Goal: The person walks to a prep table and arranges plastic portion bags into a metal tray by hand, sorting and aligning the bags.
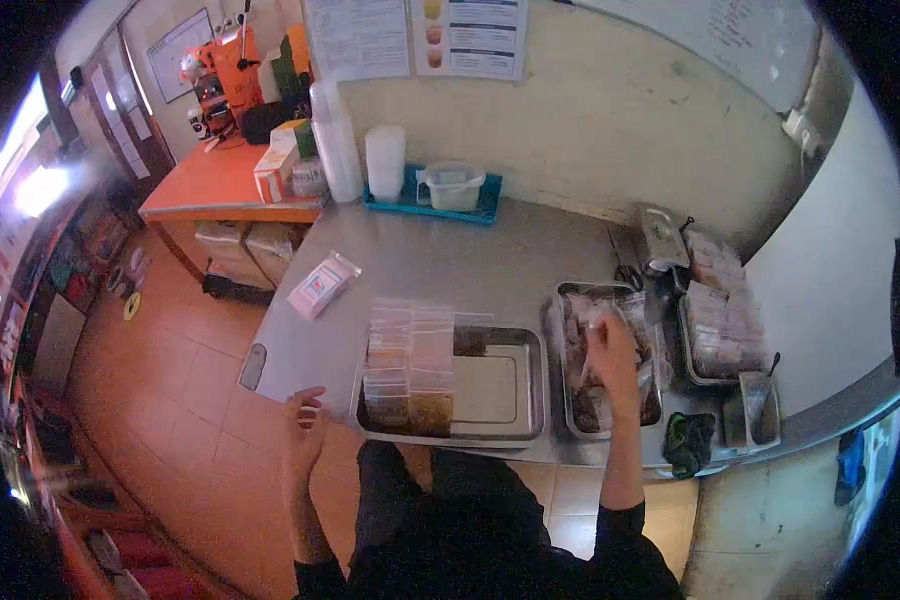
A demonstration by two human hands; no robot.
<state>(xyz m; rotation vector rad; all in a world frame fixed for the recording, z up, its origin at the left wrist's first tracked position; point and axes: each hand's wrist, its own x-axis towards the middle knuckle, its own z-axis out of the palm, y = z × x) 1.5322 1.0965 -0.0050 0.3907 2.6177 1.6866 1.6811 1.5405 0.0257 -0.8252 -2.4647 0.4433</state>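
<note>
My right hand (611,350) reaches down into a metal tray (566,405) of small clear packets; its fingers are bent around something too blurred to name. My left hand (306,420) hangs at the table's front edge, fingers apart, holding nothing. Between them lies a wider metal tray (536,385), its left part filled with rows of upright skewered or sleeved pieces (410,350), its right part showing bare metal. A pink packet with a white label (322,285) lies on the steel table (510,265), up and left of the wide tray.
A teal tray (488,208) holds plastic tubs by the wall. At the right stand another tray with packets (720,335), a lidded metal container (660,240), a small metal bin (753,415) and a dark green cloth (689,443). An orange table (210,190) stands back left.
</note>
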